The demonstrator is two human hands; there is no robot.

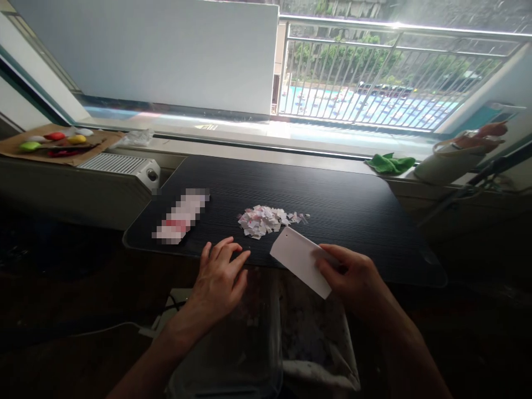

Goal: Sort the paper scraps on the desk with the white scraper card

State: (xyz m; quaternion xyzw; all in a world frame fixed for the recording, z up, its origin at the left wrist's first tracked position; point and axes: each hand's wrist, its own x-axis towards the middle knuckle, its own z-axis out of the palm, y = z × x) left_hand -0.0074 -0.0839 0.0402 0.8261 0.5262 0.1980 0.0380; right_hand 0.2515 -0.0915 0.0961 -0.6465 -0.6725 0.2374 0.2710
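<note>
A white card [301, 260] with a small hole near one corner is pinched in my right hand [351, 274], tilted over the front edge of the black table [332, 194]. Just past the card's far end lies a heap of small torn paper scraps [264, 220], whitish with pink and red bits. My left hand [224, 271] hovers at the table's front edge with fingers spread, holding nothing. Left of the heap rests a blurred pink and white strip [183, 216] with a red patch.
Below the table edge stand a clear plastic bin [224, 354] and a lined container [316, 332] with scraps inside. A green cloth [390, 163] and a white pot [444, 160] sit on the right sill. Colourful spoon-like items [54, 141] lie at left on brown paper, beside a white heater [124, 166].
</note>
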